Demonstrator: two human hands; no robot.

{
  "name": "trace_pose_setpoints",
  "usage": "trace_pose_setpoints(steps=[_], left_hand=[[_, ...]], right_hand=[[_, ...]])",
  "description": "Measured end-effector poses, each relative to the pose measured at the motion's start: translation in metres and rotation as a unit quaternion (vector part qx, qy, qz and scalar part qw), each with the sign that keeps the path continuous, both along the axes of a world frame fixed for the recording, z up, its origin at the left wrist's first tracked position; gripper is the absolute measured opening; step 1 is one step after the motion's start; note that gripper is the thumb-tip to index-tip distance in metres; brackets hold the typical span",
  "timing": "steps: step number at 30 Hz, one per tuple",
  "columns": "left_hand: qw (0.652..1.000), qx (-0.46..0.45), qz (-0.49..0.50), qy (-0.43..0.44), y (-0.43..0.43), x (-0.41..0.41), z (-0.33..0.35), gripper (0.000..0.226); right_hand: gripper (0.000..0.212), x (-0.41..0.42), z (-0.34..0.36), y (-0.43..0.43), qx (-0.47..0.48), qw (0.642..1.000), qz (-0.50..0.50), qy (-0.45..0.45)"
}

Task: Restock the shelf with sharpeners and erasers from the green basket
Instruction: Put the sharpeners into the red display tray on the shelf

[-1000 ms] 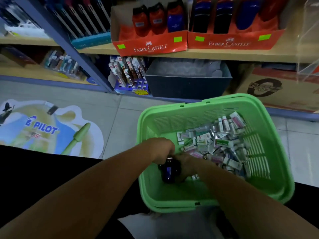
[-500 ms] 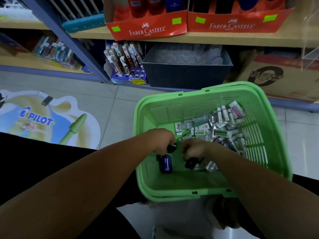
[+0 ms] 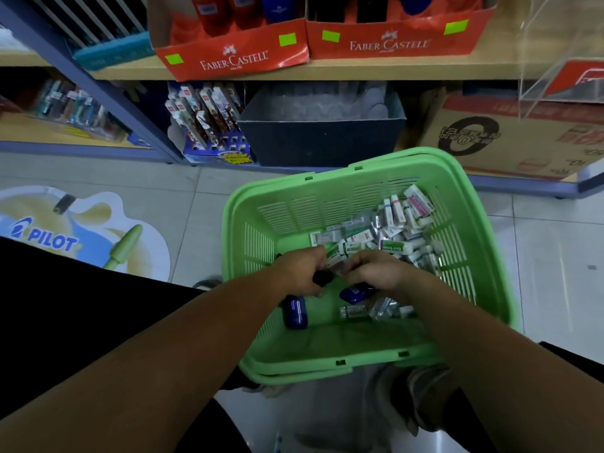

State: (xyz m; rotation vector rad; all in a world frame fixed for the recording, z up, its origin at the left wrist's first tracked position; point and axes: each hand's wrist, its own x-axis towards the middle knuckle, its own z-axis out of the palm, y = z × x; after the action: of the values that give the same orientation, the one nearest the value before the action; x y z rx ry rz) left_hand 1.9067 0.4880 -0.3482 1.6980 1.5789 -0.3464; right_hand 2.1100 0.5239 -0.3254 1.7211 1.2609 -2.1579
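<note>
While your left hand [image 3: 300,273] grips a black sharpener [image 3: 322,276], your right hand [image 3: 376,273] holds a blue sharpener [image 3: 354,294]. Just beyond lie erasers [image 3: 392,246].

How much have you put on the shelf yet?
Lots left, it seems. The red shelf boxes hold some sharpeners. The left hand grips a black sharpener, the right hand a blue sharpener. A loose blue one and the eraser pile wait in the green basket.
</note>
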Motion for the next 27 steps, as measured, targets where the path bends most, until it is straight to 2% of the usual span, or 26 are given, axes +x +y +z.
trace_pose_setpoints(steps=[4,7,12,17,22,27], left_hand=[[0.996,-0.025,0.089,-0.01,0.003,0.013,-0.015,0.057],[0.997,-0.029,0.07,-0.005,-0.004,0.018,-0.022,0.045],[0.994,-0.111,-0.022,0.002,0.01,0.008,-0.003,0.036],[0.985,-0.146,0.049,-0.074,0.034,-0.007,0.04,0.024],[0.966,-0.102,0.165,-0.17,0.054,-0.021,0.096,0.027],[0.967,-0.035,0.175,-0.183,0.07,-0.038,0.163,0.029]], right_hand=[[0.044,0.006,0.009,0.0,-0.028,0.998,-0.044,0.038],[0.053,0.011,0.01,0.002,-0.049,0.995,-0.061,0.059],[0.049,0.006,0.002,0.006,-0.075,0.986,-0.126,0.077],[0.045,0.001,0.016,0.012,-0.076,0.979,-0.163,0.097],[0.052,-0.012,0.057,0.031,-0.012,0.978,-0.161,0.136],[0.049,-0.034,0.112,0.052,0.016,0.98,-0.087,0.177]])
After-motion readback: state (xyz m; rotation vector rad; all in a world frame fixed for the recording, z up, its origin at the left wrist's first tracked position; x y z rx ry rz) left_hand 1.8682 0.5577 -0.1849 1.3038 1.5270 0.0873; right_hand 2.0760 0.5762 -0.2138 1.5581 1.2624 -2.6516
